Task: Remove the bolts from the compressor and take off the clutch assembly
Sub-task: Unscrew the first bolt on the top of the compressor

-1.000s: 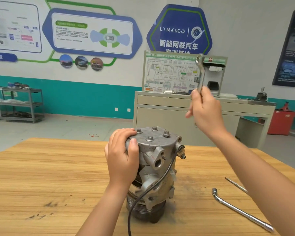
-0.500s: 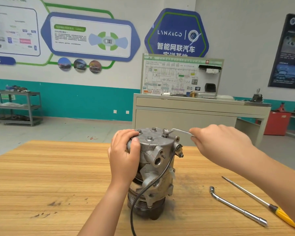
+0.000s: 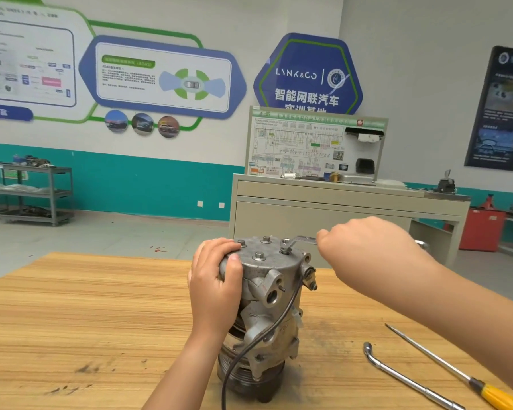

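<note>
Loosening nears: right grip [image 3: 365, 247], closed on slim silver spanner [image 3: 304, 239], now seats it, lately raised, on hex bolt [image 3: 285, 241] alongside; left grip [image 3: 216, 288] clasps grey metal compressor [image 3: 267, 273].

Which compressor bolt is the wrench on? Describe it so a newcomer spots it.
On the wooden table stands the grey compressor, four bolts on its flat top. The one you want is the rightmost bolt, nearest the right hand. Unlike its three bare neighbours, it has the wrench head seated on it.
</note>
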`<state>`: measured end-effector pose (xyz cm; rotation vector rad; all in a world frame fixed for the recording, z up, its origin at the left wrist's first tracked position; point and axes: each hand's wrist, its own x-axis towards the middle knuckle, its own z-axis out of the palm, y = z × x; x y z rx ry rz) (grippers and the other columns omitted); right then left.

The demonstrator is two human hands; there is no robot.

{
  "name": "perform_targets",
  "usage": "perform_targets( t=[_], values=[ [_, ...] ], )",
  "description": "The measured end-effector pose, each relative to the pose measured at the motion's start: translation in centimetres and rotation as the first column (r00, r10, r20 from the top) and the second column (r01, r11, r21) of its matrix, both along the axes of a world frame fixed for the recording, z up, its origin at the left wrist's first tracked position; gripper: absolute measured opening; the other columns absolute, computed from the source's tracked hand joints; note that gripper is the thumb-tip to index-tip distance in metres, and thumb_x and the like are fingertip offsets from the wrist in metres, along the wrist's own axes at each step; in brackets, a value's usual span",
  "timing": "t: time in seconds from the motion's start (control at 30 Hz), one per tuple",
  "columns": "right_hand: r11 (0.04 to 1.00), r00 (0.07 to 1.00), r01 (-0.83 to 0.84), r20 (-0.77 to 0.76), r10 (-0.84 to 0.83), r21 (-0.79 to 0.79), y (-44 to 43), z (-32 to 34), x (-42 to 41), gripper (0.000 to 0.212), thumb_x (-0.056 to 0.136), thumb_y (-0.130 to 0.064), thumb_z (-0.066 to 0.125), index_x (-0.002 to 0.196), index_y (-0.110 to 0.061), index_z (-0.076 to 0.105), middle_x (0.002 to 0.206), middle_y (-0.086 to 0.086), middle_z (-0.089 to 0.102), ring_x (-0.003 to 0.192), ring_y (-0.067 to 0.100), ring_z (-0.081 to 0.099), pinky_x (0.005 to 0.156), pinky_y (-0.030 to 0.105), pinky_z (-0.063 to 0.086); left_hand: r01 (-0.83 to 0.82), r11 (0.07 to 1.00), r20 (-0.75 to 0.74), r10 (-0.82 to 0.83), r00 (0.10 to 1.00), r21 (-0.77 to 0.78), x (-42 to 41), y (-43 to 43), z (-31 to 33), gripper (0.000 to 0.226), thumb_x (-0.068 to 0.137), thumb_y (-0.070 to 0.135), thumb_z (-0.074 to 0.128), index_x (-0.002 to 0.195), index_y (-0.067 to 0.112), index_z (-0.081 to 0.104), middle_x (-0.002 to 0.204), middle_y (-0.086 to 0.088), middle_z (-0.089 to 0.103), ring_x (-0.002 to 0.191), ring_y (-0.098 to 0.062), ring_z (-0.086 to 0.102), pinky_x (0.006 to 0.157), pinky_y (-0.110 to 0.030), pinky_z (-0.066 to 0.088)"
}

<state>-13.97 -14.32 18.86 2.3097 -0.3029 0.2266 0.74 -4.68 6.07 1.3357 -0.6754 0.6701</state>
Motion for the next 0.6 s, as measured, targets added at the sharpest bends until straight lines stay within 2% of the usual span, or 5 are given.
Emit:
perform_targets(
  t=[0.13, 0.33, 0.5, 0.6],
  values=[
    [0.999, 1.0, -0.028, -0.002, 0.028, -0.026, -1.2, 0.2, 0.1, 0.022, 0.085, 0.004, 0.043, 0.097, -0.013, 0.049, 0.059, -0.002, 0.035, 0.045, 0.014, 0.03, 0.037, 0.026, 0.02, 0.001, 1.0, 0.005, -0.001, 1.0, -0.008, -0.1, -0.1, 0.0, 0.035, 0.077, 0.042, 0.034, 0.087, 0.025, 0.062, 0.097, 0.021, 0.058, 0.102, 0.008, 0.048, 0.093, -0.031, 0.04],
    [0.998, 0.999, -0.015, 0.041, 0.012, 0.068, -2.1, -2.6, -0.2, 0.028, 0.086, 0.005, 0.039, 0.11, -0.009, 0.041, 0.058, -0.002, 0.032, 0.045, 0.014, 0.027, 0.04, 0.026, 0.019, 0.004, 1.0, 0.003, -0.004, 1.0, -0.025, 0.1, -0.3, -0.1, 0.032, 0.077, 0.042, 0.034, 0.086, 0.027, 0.061, 0.096, 0.022, 0.058, 0.1, 0.009, 0.049, 0.088, -0.017, 0.037],
    [0.999, 1.0, -0.014, -0.013, 0.014, 0.045, -0.3, -1.3, 0.0, 0.018, 0.085, 0.006, 0.043, 0.088, -0.012, 0.039, 0.058, 0.0, 0.03, 0.046, 0.014, 0.026, 0.039, 0.026, 0.021, 0.013, 1.0, -0.002, -0.013, 1.0, -0.026, 0.1, -0.3, -0.1, 0.035, 0.077, 0.041, 0.034, 0.086, 0.022, 0.062, 0.095, 0.023, 0.057, 0.1, 0.012, 0.048, 0.087, -0.007, 0.034],
    [0.999, 0.999, -0.036, -0.005, 0.036, -0.006, -1.3, 0.3, 0.5, 0.017, 0.087, 0.001, 0.041, 0.084, -0.015, 0.043, 0.059, -0.002, 0.033, 0.046, 0.014, 0.029, 0.039, 0.025, 0.025, 0.019, 1.0, 0.02, -0.019, 1.0, -0.019, 0.0, -0.2, -0.1, 0.035, 0.079, 0.039, 0.035, 0.088, 0.02, 0.063, 0.095, 0.022, 0.056, 0.099, 0.012, 0.048, 0.086, -0.004, 0.033]
  ],
)
